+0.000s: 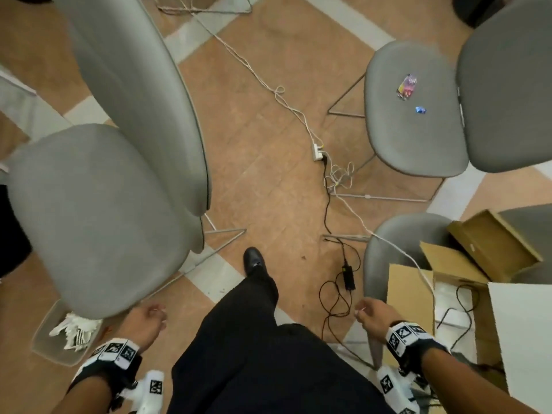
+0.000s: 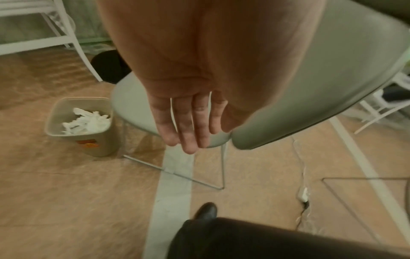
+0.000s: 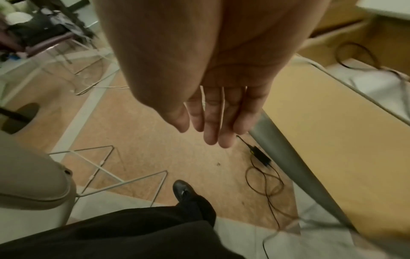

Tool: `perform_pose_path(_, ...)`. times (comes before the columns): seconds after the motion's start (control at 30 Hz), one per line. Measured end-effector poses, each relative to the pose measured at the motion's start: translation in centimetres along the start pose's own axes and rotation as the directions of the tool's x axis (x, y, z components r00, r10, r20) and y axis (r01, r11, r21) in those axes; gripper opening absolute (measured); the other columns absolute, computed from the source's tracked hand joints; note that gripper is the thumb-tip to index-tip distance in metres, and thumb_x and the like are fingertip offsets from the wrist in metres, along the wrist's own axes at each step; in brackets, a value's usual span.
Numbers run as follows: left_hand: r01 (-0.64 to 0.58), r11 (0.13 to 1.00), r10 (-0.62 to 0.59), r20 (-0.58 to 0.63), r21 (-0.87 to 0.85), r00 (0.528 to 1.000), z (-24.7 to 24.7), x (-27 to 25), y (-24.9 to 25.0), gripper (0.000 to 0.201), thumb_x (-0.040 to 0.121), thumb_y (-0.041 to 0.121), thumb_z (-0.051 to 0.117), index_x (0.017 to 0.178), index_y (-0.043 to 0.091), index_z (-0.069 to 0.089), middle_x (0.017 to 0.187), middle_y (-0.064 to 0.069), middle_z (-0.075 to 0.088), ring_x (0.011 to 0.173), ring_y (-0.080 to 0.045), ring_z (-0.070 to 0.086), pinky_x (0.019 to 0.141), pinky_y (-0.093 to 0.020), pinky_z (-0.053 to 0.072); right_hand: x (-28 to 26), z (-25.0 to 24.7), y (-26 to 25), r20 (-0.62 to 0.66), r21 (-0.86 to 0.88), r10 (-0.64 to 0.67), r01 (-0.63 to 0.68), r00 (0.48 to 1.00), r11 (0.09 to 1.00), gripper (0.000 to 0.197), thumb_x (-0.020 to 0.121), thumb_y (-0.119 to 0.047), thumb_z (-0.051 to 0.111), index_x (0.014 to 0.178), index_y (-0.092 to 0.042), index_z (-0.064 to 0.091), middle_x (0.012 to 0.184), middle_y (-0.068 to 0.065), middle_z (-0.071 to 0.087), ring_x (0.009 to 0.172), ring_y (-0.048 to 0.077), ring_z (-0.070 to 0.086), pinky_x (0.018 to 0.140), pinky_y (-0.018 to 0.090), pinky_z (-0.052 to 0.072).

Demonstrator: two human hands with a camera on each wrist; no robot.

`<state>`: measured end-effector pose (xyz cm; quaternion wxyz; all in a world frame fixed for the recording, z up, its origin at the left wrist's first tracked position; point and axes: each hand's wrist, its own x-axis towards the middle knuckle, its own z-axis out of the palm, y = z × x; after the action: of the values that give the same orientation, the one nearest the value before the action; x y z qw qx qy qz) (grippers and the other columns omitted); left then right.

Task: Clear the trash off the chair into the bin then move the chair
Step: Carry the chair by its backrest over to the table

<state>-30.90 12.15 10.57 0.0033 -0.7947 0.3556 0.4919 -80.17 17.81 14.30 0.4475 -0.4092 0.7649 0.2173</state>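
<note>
Left hand: left hand point(image 1: 146, 322) is seen low in the head view, just beside the front edge of the near grey chair point(image 1: 98, 216); in the left wrist view its fingers point(image 2: 188, 126) are stretched out straight and nothing is held.
Right hand: right hand point(image 1: 373, 316) is held out with fingers loose in the head view; in the right wrist view the fingers point(image 3: 219, 122) are extended and empty, close to the edge of a grey chair loaded with cardboard boxes point(image 1: 424, 282).
Trash: a colourful wrapper point(image 1: 406, 86) and a small blue wrapper point(image 1: 420, 109) are seen lying on the seat of the far chair point(image 1: 415, 115), well apart from both hands, ahead and to the right.
Bin: a beige bin point(image 1: 44, 343) is placed on the floor beside the near grey chair, to the left of the left hand; white crumpled paper point(image 2: 86, 122) is seen inside it.
Near grey chair: seat and tall backrest are shown upright on a thin metal frame; nothing is seen on its seat.
Floor: white cables and a power strip point(image 1: 317, 151) are laid between the chairs; a black adapter point(image 1: 348, 276) with its coiled cord is seen near the right hand.
Person: a dark trouser leg and a black shoe point(image 1: 253, 259) are set forward between the two hands.
</note>
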Motion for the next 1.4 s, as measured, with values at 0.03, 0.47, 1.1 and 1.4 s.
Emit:
perform_pose_path(0.03,-0.035,0.999,0.036,-0.007,0.002,0.999,-0.1,0.3,2.3,0.016,0.092,0.006,0.053,0.103,0.009,0.064,0.087,-0.013,0.071,0.071,-0.026,0.066,0.063,-0.032,0.049,0.6,-2.2,-1.2,-0.014,-0.021,-0.026,0.025,1.000,0.999,0.032,0.094,-0.036,0.054,0.121,-0.023,0.063,0.118,0.003,0.069,0.107,0.021,0.066,0.095,0.035,0.052)
perform_pose_path(0.47,-0.437,0.757,0.214,-0.448,-0.486,0.868,-5.9,-8.3,25.1,0.043,0.097,0.051,0.040,0.111,0.022,0.070,0.108,0.005,0.072,0.106,-0.012,0.065,0.097,-0.040,0.051,9.4,-23.1,-21.3,0.035,-0.310,-0.589,0.569,0.808,0.762,0.023,0.097,-0.026,0.054,0.118,-0.022,0.060,0.101,0.000,0.067,0.095,0.020,0.065,0.078,0.024,0.041)
perform_pose_path(1.1,0.065,0.912,-0.362,-0.716,-0.406,0.597,-8.0,-9.4,43.2,0.076,0.086,0.073,0.012,0.098,0.017,0.061,0.100,-0.011,0.065,0.092,-0.035,0.058,0.086,-0.046,0.046,4.0,-41.1,-49.2,0.246,-0.334,-0.967,0.930,-0.069,-0.152,0.028,0.098,-0.026,0.054,0.124,-0.018,0.061,0.114,0.001,0.063,0.092,0.015,0.062,0.082,0.028,0.050)
perform_pose_path(1.4,0.237,0.929,-0.368,-0.773,-0.284,0.516,-9.7,-7.9,46.9,0.065,0.097,0.058,0.012,0.098,0.014,0.060,0.096,-0.014,0.068,0.088,-0.038,0.063,0.071,-0.041,0.040,-1.5,-40.1,-65.4,0.454,-0.618,-0.813,0.529,-0.364,-0.582,0.049,0.095,-0.055,0.028,0.109,-0.029,0.067,0.112,-0.003,0.066,0.111,0.022,0.057,0.097,0.042,0.036)
